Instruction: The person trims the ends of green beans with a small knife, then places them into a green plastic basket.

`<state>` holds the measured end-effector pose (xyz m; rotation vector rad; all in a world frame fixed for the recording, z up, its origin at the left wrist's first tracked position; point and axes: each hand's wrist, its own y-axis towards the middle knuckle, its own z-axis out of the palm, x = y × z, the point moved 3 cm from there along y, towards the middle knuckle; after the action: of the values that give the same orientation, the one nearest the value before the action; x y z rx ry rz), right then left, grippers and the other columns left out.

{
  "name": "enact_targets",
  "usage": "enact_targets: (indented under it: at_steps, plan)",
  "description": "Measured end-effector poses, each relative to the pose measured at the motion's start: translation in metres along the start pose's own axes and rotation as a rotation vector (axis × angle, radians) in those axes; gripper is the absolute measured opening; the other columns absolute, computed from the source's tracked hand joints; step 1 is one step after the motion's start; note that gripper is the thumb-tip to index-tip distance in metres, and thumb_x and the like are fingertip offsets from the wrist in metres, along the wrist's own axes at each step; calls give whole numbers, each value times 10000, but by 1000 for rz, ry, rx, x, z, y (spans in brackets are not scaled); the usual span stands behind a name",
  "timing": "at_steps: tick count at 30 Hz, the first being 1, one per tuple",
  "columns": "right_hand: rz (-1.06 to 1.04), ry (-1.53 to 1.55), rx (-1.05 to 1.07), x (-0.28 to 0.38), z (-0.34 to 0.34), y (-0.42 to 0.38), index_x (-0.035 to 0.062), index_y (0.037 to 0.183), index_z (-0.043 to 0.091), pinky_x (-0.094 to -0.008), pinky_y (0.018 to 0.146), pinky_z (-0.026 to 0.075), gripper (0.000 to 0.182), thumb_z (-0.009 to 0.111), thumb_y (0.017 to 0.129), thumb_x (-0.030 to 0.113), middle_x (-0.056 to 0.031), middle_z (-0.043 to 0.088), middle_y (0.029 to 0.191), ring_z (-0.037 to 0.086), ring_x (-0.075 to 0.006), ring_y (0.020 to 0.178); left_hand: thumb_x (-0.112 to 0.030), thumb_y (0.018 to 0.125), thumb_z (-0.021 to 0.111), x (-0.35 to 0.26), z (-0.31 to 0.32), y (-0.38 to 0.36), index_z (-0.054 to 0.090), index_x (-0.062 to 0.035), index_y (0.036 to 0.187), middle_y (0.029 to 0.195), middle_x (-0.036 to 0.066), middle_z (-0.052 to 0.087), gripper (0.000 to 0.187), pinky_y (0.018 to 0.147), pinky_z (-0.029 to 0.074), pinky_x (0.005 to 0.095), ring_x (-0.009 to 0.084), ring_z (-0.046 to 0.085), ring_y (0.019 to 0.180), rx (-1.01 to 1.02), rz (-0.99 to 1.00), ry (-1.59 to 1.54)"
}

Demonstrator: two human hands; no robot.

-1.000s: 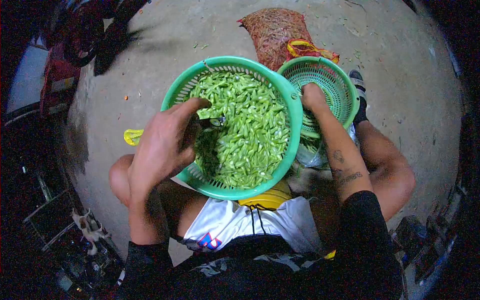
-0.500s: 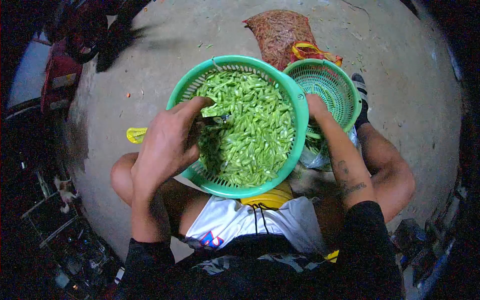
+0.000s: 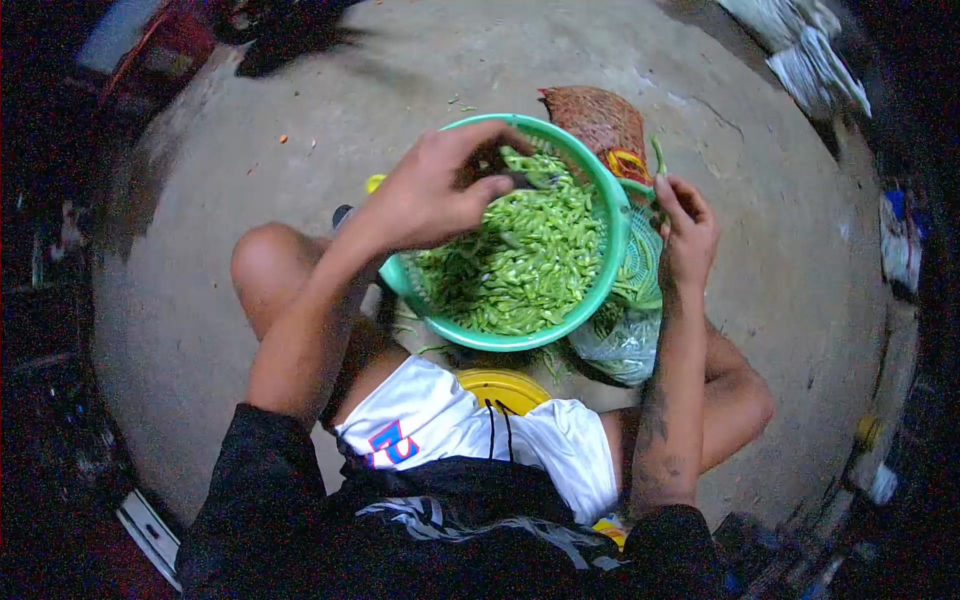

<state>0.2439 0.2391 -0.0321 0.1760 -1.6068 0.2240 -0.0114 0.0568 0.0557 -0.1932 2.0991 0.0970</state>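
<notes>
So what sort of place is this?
Perhaps a home garage or informal food-prep space, judging by the bare concrete floor, the reddish mesh sack and the green plastic basket of sliced green beans.

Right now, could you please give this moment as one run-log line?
Left hand: over sliced green beans in green plastic colander, grip unclear | Right hand: pinching one green bean

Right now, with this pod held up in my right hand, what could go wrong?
Your right hand pinches the green pod by one end, so it might slip and drop. Your left hand hangs over the large green basket, so a knock could perhaps spill some of the cut green pieces.
</notes>
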Motion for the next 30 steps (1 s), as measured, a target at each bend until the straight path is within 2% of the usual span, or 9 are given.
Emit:
enact_targets:
  at_steps: [4, 7, 9, 11, 15, 25, 27, 28, 30]
  plan:
    - [99, -59, 209, 35, 38, -70, 19, 1031, 746, -208, 654, 446, 237, 819, 871, 177, -1, 701, 879, 598, -68, 743, -37, 908, 663, 9, 16, 2, 609, -2, 1234, 1112, 64, 669, 333, 927, 515, 338, 191, 645, 1032, 40, 155, -392]
    - [204, 100, 281, 25, 52, -103, 5, 1059, 735, -207, 629, 453, 274, 827, 864, 175, -20, 720, 866, 609, -76, 715, -52, 875, 692, 6, 28, -10, 618, 10, 1198, 1107, 101, 685, 337, 909, 516, 339, 188, 645, 1019, 29, 231, -158]
    - [161, 32, 299, 23, 52, -117, -10, 1105, 716, -221, 636, 494, 284, 786, 902, 176, -60, 741, 911, 644, -101, 730, -71, 859, 713, 19, 34, -10, 636, 3, 1170, 1101, 109, 693, 328, 931, 505, 347, 187, 641, 1033, 71, 132, -177]
    - [441, 283, 392, 10, 45, -124, -21, 1148, 696, -242, 654, 533, 271, 724, 946, 158, -99, 747, 955, 672, -128, 768, -76, 858, 722, 40, 36, -8, 651, -3, 1144, 1077, 103, 698, 304, 939, 499, 346, 186, 637, 1039, 38, 227, -240]
    - [512, 392, 486, -5, 40, -135, -27, 1157, 686, -250, 653, 544, 242, 679, 963, 118, -122, 740, 976, 673, -146, 795, -65, 863, 709, 52, 32, -16, 649, 3, 1143, 1076, 92, 699, 294, 936, 499, 339, 173, 631, 1025, 96, 141, -152]
    - [333, 238, 422, -17, 44, -143, -43, 1168, 682, -245, 682, 555, 241, 684, 962, 83, -101, 723, 988, 664, -126, 798, -100, 852, 726, 68, 42, -11, 674, -16, 1135, 921, 52, 685, 300, 780, 515, 317, 135, 627, 852, 197, 92, -183]
    - [338, 239, 396, -15, 40, -143, -41, 1143, 696, -255, 684, 562, 239, 710, 944, 92, -111, 729, 972, 666, -128, 778, -87, 859, 721, 77, 34, -5, 670, -3, 1130, 906, 48, 692, 288, 749, 526, 310, 126, 629, 819, 176, 207, -307]
    - [339, 243, 371, -15, 38, -143, -39, 1118, 711, -266, 686, 568, 238, 736, 926, 100, -120, 734, 956, 669, -130, 757, -77, 860, 721, 84, 29, -2, 667, 2, 1122, 919, 49, 693, 279, 725, 533, 299, 126, 629, 807, 144, 68, -321]
    - [336, 238, 360, -16, 35, -143, -40, 1118, 710, -269, 688, 569, 239, 736, 926, 98, -122, 734, 954, 670, -132, 760, -75, 854, 723, 82, 24, 0, 662, -5, 1127, 909, 49, 686, 289, 716, 530, 293, 131, 630, 793, 146, 88, -370]
